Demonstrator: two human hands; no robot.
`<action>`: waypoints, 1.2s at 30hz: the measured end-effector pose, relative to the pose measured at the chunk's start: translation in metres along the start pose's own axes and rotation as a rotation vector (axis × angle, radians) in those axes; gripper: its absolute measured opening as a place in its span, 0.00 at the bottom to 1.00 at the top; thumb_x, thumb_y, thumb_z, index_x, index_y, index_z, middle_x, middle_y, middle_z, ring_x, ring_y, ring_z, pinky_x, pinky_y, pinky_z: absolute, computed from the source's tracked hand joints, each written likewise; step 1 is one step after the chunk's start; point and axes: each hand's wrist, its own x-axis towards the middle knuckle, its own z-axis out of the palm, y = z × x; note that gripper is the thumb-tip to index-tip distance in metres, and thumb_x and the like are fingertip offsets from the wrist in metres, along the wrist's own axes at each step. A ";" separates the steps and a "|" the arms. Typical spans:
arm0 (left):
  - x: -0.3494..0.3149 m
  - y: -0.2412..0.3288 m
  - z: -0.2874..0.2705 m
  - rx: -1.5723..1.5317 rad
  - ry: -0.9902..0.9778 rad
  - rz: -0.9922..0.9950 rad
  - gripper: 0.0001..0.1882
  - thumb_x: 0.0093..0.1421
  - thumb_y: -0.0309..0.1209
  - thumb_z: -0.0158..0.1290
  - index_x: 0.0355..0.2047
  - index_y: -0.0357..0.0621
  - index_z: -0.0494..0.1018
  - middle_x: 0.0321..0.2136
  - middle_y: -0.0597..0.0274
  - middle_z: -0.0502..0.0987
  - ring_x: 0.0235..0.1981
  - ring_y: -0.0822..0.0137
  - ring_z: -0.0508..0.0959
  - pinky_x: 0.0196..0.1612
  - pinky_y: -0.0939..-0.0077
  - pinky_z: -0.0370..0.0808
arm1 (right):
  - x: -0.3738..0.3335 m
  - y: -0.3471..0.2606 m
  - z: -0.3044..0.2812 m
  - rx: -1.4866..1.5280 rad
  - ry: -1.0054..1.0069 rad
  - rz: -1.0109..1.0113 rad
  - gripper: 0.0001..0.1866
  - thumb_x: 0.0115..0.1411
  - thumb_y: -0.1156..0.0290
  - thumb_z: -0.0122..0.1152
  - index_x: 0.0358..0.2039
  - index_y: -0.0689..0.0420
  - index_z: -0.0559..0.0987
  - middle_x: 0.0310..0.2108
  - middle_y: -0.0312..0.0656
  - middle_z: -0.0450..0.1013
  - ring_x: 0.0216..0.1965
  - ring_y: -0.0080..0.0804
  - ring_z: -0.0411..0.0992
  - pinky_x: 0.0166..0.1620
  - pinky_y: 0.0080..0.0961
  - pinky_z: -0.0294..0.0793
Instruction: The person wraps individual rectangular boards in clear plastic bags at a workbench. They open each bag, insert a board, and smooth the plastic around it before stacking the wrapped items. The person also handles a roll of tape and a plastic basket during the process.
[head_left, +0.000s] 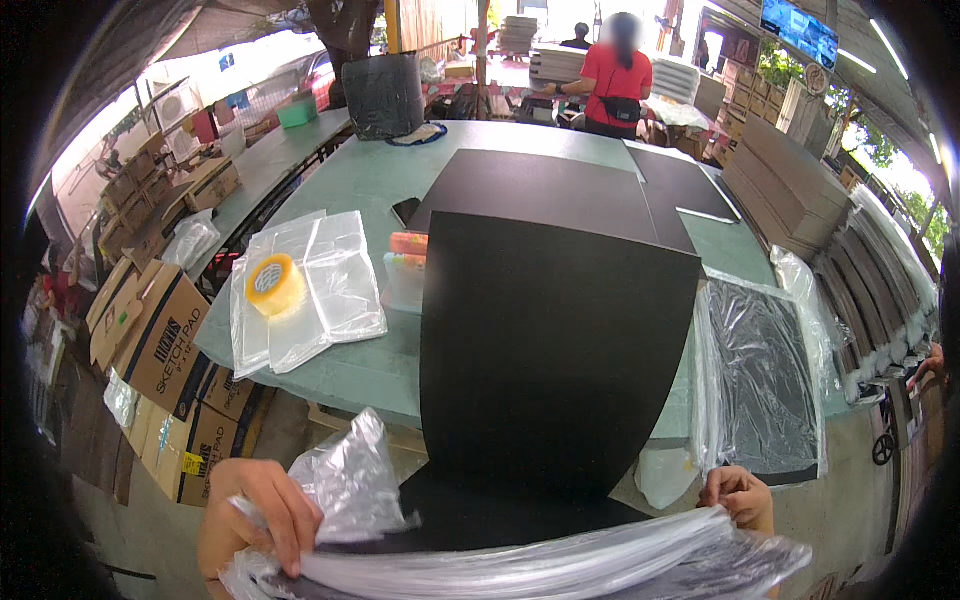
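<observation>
My left hand [265,510] is closed on one end of a clear plastic bag [520,570], which is bunched into long folds across the bottom of the view. My right hand [738,495] pinches the bag's other end. A loose flap of the plastic stands up beside my left hand. Between my hands, just beyond the folds, lies a black surface [490,510]. A large black board [560,340] rises from there and leans over the table's near edge. Whether its lower end is inside the bag, I cannot tell.
On the green table [330,180] lie clear plastic bags [330,300] under a tape roll [275,285], more black boards [550,185] and a plastic-wrapped black board [765,370]. Cardboard cartons [170,340] stand at the left; stacked boards [790,180] at the right. A person in red [620,80] stands beyond.
</observation>
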 end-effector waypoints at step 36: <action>0.063 -0.191 -0.024 0.600 -0.450 -0.589 0.23 0.57 0.43 0.41 0.52 0.49 0.59 0.52 0.48 0.57 0.54 0.53 0.56 0.55 0.65 0.54 | 0.082 0.107 0.004 -0.856 -0.534 0.323 0.31 0.57 0.49 0.39 0.54 0.57 0.57 0.59 0.50 0.42 0.61 0.45 0.34 0.58 0.42 0.32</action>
